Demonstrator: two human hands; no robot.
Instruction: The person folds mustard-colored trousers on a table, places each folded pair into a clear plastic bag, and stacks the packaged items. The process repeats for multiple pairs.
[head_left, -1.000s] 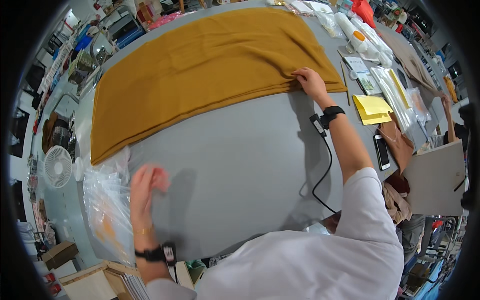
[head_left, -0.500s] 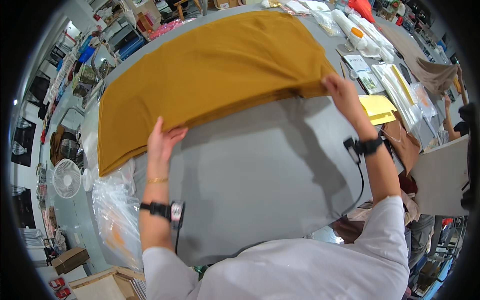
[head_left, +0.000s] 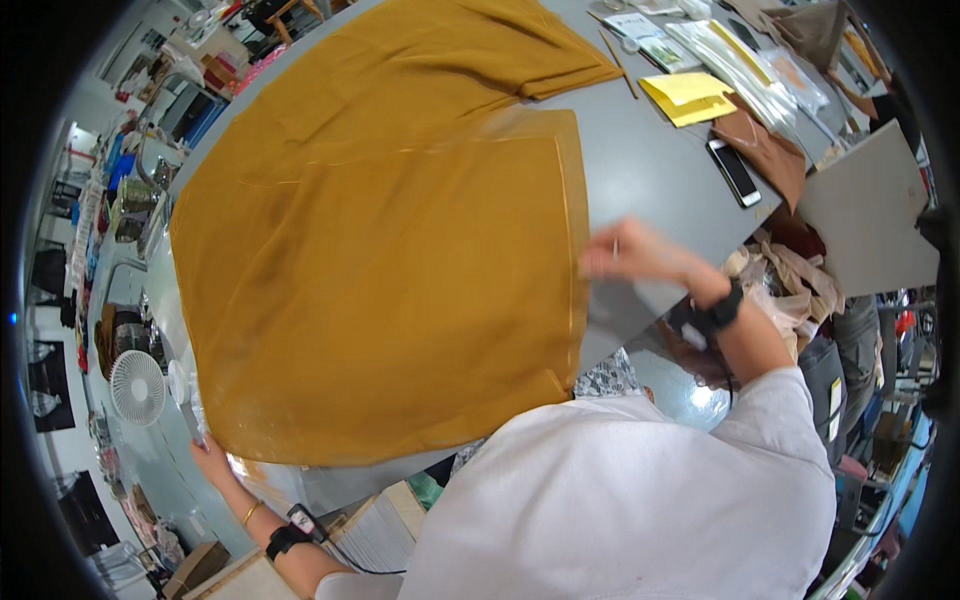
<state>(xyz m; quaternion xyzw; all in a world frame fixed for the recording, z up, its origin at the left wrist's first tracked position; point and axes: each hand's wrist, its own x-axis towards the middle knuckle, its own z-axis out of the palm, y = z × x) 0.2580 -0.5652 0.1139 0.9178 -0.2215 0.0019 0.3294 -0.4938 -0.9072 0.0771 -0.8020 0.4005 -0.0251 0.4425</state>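
A wide mustard-coloured cloth (head_left: 400,270) lies over the grey table, its near part unfolded down to the front edge. One layer has a thin see-through border along its right side, and the far part is rumpled. At the near left corner, my left hand (head_left: 212,466) is closed on the cloth's edge, its fingertips partly hidden. My right hand (head_left: 630,254) is slightly blurred at the cloth's right edge, its fingers pinched together on the border.
To the right on the grey table (head_left: 640,180) lie a phone (head_left: 735,172), yellow paper (head_left: 690,98), brown material (head_left: 768,155) and clear plastic sleeves (head_left: 740,70). A pale panel (head_left: 865,210) stands beyond. At left is a white fan (head_left: 137,387). Wooden boards (head_left: 375,535) stand below the near edge.
The cloth's near layer has come toward me, covering the formerly bare near table. My left hand has moved down and left to the corner; my right hand has moved nearer. The view has shifted.
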